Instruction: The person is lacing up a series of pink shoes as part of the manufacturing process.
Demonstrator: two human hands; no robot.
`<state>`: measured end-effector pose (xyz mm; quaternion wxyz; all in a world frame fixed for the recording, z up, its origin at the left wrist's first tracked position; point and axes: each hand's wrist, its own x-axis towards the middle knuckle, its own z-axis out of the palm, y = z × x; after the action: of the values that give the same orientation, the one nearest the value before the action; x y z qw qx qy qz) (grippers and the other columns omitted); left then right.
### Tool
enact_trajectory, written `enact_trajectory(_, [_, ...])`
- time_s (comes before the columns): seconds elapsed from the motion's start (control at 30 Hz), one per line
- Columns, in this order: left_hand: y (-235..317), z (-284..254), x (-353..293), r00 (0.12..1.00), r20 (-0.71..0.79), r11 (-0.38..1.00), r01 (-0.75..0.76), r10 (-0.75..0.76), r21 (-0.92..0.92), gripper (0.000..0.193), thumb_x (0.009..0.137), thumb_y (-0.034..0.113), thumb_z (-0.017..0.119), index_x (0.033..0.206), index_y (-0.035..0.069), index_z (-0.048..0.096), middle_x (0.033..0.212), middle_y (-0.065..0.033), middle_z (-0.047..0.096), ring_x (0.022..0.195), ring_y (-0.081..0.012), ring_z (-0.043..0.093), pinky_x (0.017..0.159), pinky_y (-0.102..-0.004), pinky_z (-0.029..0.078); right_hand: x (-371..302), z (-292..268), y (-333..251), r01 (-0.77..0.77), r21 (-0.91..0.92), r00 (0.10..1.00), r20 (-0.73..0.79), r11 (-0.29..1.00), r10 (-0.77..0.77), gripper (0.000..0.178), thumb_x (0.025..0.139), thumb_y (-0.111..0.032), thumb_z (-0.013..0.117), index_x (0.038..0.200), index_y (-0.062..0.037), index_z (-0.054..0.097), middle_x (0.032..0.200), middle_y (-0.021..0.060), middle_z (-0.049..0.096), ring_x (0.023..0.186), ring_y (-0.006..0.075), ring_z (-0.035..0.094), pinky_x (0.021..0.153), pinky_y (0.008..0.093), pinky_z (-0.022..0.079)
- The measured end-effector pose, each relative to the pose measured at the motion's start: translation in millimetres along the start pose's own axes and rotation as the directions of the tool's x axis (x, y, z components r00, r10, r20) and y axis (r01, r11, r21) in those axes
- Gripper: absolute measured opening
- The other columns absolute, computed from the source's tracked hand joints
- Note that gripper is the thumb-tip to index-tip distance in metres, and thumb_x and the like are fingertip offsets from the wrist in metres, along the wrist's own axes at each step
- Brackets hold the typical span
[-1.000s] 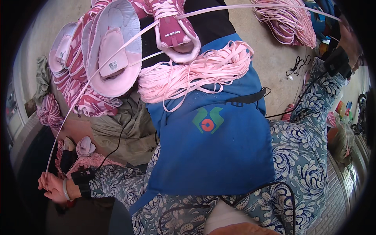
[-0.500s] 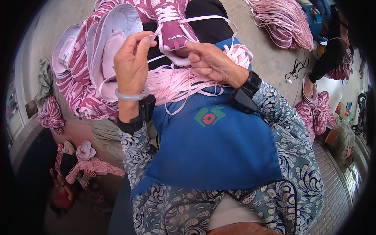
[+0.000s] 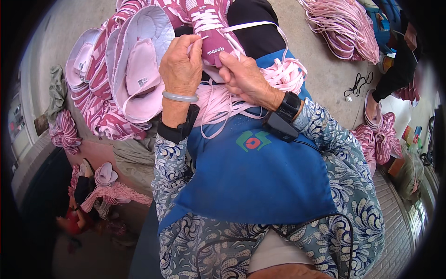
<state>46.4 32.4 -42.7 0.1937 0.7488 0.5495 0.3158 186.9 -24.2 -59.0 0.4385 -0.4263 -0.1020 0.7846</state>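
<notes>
A maroon-and-pink sneaker [image 3: 210, 29] rests across my lap, its toe pointing away. White lace crosses its upper part, and one long end loops out to the right. My left hand [image 3: 182, 66] pinches the tip of a shoelace [image 3: 205, 37] just over the left side of the tongue. With thumb and bent fingers, my right hand [image 3: 246, 79] grips the lower right edge of the shoe tongue [image 3: 214, 48]. Under both wrists a loose bundle of pale pink laces [image 3: 284, 76] lies on my blue apron [image 3: 260, 186].
More pink sneakers [image 3: 139, 69] are stacked close on the left. A big heap of pink laces [image 3: 341, 28] lies on the floor at the upper right, near a thin black cord [image 3: 358, 84]. Other people sit at the right and lower left, with sneakers [image 3: 378, 135] beside them.
My left hand has moved right with the lace tip, from beside the sneaker to over its tongue. My right hand stays at the tongue's edge. The whole view has shifted slightly.
</notes>
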Motion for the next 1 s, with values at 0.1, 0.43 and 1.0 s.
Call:
enact_trajectory(0.1, [1.2,-1.1,-2.7,0.999,0.019,0.995,-0.047,0.045,0.087,0.007,0.084,0.014,0.059,0.087,0.008,0.059,0.078,-0.0085,0.059,0.069,-0.0303,0.060,0.058,-0.0370,0.047,-3.7,-5.0,-0.2,-0.054,-0.058,0.998,-0.013,0.997,0.054,0.040,0.093,-0.030,0.049,0.062,-0.0058,0.046,0.046,-0.0022,0.036,0.033,0.0054,0.028,0.029,0.0216,0.020])
enact_trajectory(0.43, [12.8,-25.6,18.3,0.898,0.433,0.890,-0.264,0.085,0.371,0.010,0.082,0.011,0.051,0.091,0.008,0.053,0.082,-0.0121,0.057,0.069,-0.0353,0.061,0.056,-0.0441,0.048,-12.8,-8.1,-7.8,-0.109,-0.078,0.990,0.080,0.991,0.116,0.035,0.093,-0.029,0.051,0.066,-0.0067,0.047,0.050,-0.0023,0.040,0.034,0.0046,0.030,0.030,0.0209,0.021])
enact_trajectory(1.0, [20.5,-25.1,49.5,0.742,0.666,0.860,-0.389,0.080,0.330,0.016,0.077,0.009,0.052,0.090,0.004,0.059,0.078,-0.0180,0.064,0.076,-0.0354,0.063,0.066,-0.0449,0.049,-11.3,-14.8,-6.3,-0.085,-0.180,0.992,0.077,0.980,0.100,0.034,0.092,-0.032,0.050,0.069,-0.0074,0.047,0.052,-0.0015,0.043,0.037,0.0063,0.035,0.032,0.0220,0.025])
